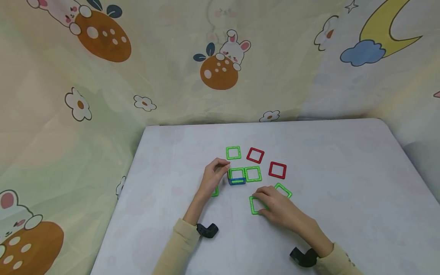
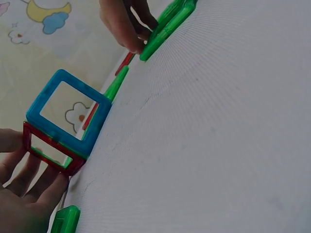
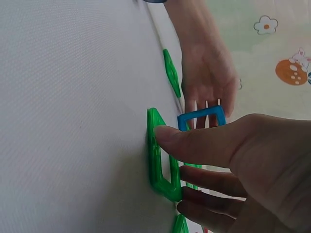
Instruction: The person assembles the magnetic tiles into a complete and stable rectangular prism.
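My left hand (image 1: 214, 177) holds the left side of a small box-like build of square magnetic tiles. Thumb and fingers grip its red tile (image 2: 75, 166) in the left wrist view. A blue tile (image 2: 58, 136) stands upright on the adjoining side, with green tiles behind it. Nearer the front right, my right hand (image 1: 282, 208) pinches a green square magnetic tile (image 3: 154, 160) between thumb and fingers. That tile is tilted up from the table in the right wrist view. Another green tile (image 1: 288, 195) lies partly hidden behind the right hand.
Touching the build's right side lies a green tile (image 1: 253, 180). Behind are another green tile (image 1: 233, 158) and two red tiles, one (image 1: 261, 157) farther back, one (image 1: 285, 172) to the right. A green tile (image 1: 215, 192) shows partly beside the left wrist. A patterned cloth hangs behind the white table (image 1: 343, 172).
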A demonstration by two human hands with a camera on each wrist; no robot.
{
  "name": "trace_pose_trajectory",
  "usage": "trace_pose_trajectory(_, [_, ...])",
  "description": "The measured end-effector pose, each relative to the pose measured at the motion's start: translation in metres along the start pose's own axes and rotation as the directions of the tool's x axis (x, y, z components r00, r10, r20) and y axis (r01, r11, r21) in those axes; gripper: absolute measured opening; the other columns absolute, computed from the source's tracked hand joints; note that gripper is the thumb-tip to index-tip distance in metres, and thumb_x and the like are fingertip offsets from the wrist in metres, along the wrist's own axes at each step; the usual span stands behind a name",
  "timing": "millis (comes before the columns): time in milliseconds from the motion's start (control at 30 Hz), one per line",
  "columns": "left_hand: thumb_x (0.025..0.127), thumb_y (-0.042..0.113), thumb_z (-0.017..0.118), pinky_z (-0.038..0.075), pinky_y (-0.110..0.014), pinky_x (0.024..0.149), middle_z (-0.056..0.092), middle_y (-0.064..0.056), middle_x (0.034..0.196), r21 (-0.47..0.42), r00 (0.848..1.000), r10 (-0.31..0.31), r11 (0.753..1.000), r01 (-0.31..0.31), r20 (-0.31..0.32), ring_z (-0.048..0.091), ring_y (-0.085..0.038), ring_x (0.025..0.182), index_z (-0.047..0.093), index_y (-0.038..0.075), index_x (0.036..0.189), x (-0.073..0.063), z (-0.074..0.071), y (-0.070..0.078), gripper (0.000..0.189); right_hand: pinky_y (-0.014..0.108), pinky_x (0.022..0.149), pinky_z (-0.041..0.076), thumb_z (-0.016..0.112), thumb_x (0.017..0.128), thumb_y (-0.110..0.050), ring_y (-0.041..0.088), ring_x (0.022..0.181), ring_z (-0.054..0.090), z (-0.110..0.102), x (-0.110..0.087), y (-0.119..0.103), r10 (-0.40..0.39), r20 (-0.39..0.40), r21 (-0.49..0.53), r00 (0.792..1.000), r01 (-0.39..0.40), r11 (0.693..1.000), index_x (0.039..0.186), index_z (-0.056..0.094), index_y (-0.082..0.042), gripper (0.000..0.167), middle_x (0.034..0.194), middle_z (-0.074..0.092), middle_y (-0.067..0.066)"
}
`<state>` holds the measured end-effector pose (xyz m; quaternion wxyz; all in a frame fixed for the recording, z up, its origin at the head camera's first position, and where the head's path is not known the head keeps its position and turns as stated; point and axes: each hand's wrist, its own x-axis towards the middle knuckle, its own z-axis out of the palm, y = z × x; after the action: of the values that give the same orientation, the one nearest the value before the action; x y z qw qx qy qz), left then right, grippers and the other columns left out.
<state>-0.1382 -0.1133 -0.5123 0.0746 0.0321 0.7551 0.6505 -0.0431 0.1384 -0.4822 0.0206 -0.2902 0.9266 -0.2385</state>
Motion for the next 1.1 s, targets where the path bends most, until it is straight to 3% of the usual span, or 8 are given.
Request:
trace_pose_trajectory(367, [0.101,0.027,0.067,0.047,-0.037,0.101,0.068,-0.007,0.123,0.020,1.000,0.001,1.000,-0.001,-0.007,0.060,-0.018,0.117,0.068,0.005,0.119,0.0004,0.0001,-0.0013,0.029,0.029,0.082,0.057,0.093,0.075,-0.015,0.016,0.098,0.055,0.0013,0.0021,0.0008,-0.001,0.009,-0.038,1.000,0.002,0.999,0.125,0.069,0.000,0.058,0.112,0.060,0.005])
trace_pose_trajectory(567, [0.101,0.027,0.066,0.047,-0.038,0.101,0.068,-0.005,0.123,0.028,1.000,0.010,1.000,-0.010,0.000,0.059,-0.019,0.118,0.067,0.004,0.120,0.0000,-0.0001,-0.0009,0.030,0.031,0.083,0.056,0.092,0.075,-0.015,0.016,0.098,0.055,-0.0009,0.0038,0.0008,0.030,0.040,-0.018,0.999,-0.029,0.999,0.121,0.069,-0.002,0.053,0.112,0.059,0.004])
trace_pose_trajectory(767, [0.101,0.026,0.066,0.047,-0.037,0.101,0.068,-0.008,0.125,0.033,1.000,0.008,0.999,-0.008,-0.003,0.060,-0.018,0.118,0.067,0.004,0.120,0.0000,0.0000,-0.0004,0.029,0.031,0.083,0.056,0.086,0.084,-0.019,0.015,0.097,0.055,0.0011,0.0042,0.0009,0.048,0.059,0.018,0.997,-0.049,0.999,0.124,0.067,-0.003,0.046,0.111,0.061,0.003])
trace_pose_trajectory(967, [0.100,0.025,0.066,0.047,-0.037,0.102,0.067,-0.007,0.126,0.030,1.000,0.002,1.000,-0.002,-0.003,0.060,-0.018,0.119,0.067,0.005,0.120,-0.0003,0.0000,-0.0004,0.029,0.025,0.077,0.054,0.078,0.090,-0.007,0.013,0.091,0.053,0.0027,0.0062,-0.0010,0.050,0.025,0.025,0.998,-0.051,0.998,0.118,0.070,-0.004,0.029,0.104,0.062,0.003])
trace_pose_trajectory(1100, [0.101,0.025,0.066,0.047,-0.038,0.102,0.067,-0.006,0.125,0.031,1.000,-0.003,1.000,0.003,-0.007,0.060,-0.018,0.119,0.067,0.005,0.120,-0.0007,0.0000,-0.0004,0.028,0.024,0.076,0.054,0.077,0.089,-0.003,0.013,0.090,0.054,0.0016,0.0081,-0.0026,0.063,0.010,0.022,0.998,-0.063,0.998,0.115,0.072,-0.005,0.026,0.102,0.063,0.002])
